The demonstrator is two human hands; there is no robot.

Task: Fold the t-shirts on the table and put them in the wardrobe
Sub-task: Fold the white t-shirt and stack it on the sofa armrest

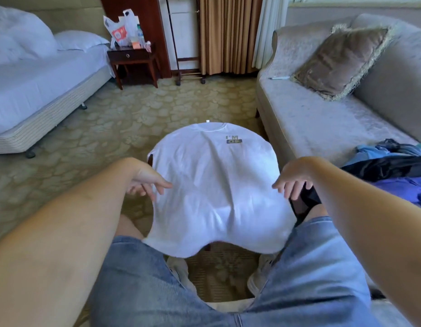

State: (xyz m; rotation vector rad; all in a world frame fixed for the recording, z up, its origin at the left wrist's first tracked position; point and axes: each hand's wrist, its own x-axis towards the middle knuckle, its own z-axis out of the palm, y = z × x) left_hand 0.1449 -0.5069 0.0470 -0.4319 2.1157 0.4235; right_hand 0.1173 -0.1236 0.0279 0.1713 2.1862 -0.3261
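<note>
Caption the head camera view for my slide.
Left hand and right hand, fingers relaxed, at the sides of a spread white t-shirt.

- On your left stands a bed [39,86] with white sheets and a pillow [80,41] at its head.
- Just beyond it you see a dark nightstand [131,56] carrying a plastic bag [121,29].
- Ahead of you hangs a tan curtain [228,34].
- On your right is a pale sofa [311,128] with a fringed cushion [339,60] and a pen [279,78] beside it.
- A patterned carpet [134,119] covers the floor.
</note>
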